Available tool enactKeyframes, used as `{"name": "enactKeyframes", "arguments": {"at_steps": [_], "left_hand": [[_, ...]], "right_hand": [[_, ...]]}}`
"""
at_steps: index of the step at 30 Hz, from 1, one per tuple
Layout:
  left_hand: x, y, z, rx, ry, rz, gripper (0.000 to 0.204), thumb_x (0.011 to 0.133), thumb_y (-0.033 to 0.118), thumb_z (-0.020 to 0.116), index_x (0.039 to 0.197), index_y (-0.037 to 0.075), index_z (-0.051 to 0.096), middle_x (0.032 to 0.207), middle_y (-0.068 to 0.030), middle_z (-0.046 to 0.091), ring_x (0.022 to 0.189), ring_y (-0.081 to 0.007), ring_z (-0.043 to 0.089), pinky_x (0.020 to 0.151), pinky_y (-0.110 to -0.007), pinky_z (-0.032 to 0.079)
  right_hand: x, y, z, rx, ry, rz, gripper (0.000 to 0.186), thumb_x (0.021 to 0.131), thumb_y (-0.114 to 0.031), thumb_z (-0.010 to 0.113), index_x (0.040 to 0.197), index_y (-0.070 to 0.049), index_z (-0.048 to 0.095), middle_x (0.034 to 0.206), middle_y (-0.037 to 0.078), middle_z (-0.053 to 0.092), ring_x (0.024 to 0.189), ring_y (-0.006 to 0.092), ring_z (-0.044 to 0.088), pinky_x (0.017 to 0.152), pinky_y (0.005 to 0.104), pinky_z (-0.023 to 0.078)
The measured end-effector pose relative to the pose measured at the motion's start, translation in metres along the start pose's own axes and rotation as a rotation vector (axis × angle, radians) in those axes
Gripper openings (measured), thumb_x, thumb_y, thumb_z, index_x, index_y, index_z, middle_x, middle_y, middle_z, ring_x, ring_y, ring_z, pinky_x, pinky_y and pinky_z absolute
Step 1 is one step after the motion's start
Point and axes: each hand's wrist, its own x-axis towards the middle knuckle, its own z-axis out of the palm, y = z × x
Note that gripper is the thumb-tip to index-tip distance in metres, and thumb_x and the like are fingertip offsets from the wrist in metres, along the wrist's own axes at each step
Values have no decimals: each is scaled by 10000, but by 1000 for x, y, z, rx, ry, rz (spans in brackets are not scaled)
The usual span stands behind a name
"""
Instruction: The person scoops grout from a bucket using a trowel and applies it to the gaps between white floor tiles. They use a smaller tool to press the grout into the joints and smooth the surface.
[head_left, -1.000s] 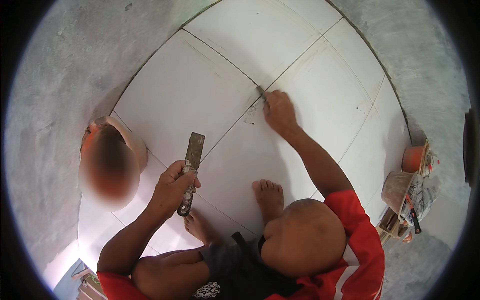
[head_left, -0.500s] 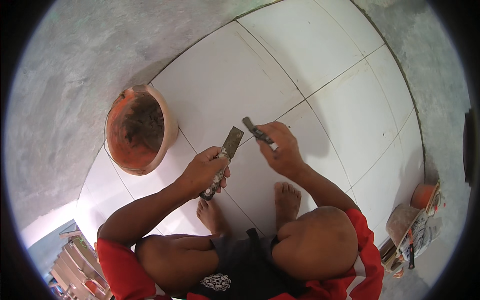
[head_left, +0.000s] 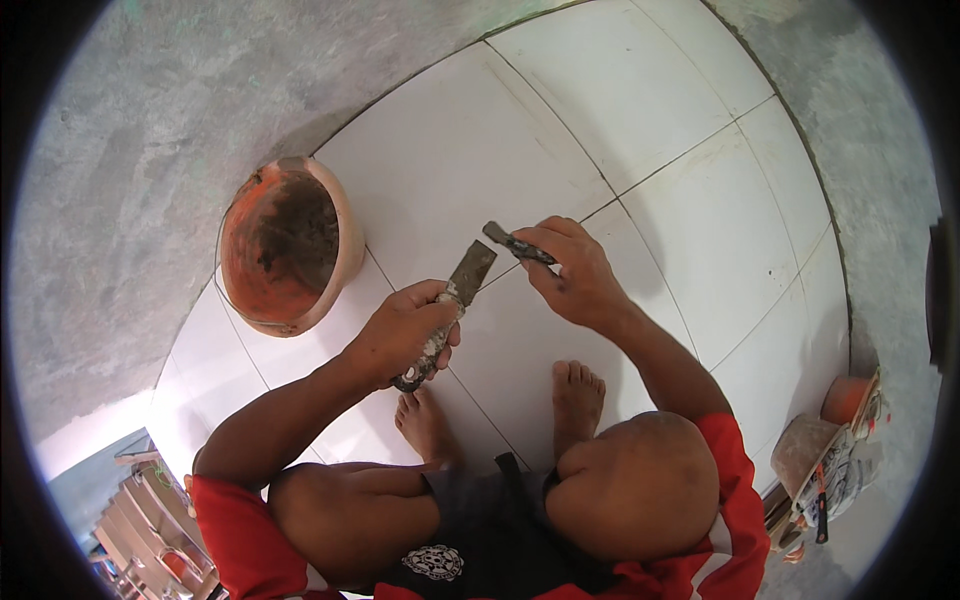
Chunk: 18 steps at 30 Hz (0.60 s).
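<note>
My left hand is closed around the crusted handle of a putty knife, its flat grey blade pointing up and to the right. Across from it, my right hand pinches a smaller scraper with a dark, stained handle and a short blunt end. That end is near the tip of the putty knife's blade, with a narrow gap between them. To the left of both hands, an orange bucket leans toward me against the wall. Dark grey mortar coats part of its inside.
White tiles with dark joints cover the floor beneath my bare feet. Grey plastered walls rise at left and right. At the lower right stand a dirty container and a tool with an orange-black handle. Wooden furniture shows lower left.
My right hand has risen a little, and its scraper lies flatter. My left hand and the putty knife have shifted slightly upward. The bucket appears a little higher and farther right in view.
</note>
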Motion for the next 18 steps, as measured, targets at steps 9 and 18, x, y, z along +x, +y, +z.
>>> {"name": "enactKeyframes", "arguments": {"at_steps": [9,18], "left_hand": [[5,5,-4,69,-22,-18,268,964,197,558,1169,26,581,763,-51,618,529,-124,587,439,-281,486],[6,5,-14,33,57,27,261,971,201,547,1163,27,577,769,-54,618,538,-122,591,443,-284,489]], "right_hand": [[-14,-3,5,101,-275,-151,352,809,53,660,1139,-62,702,974,98,665,936,289,622,766,387,527],[-45,92,-43,-188,-96,97,384,791,84,653,1153,-37,697,1014,113,659,960,295,622,830,382,533]]}}
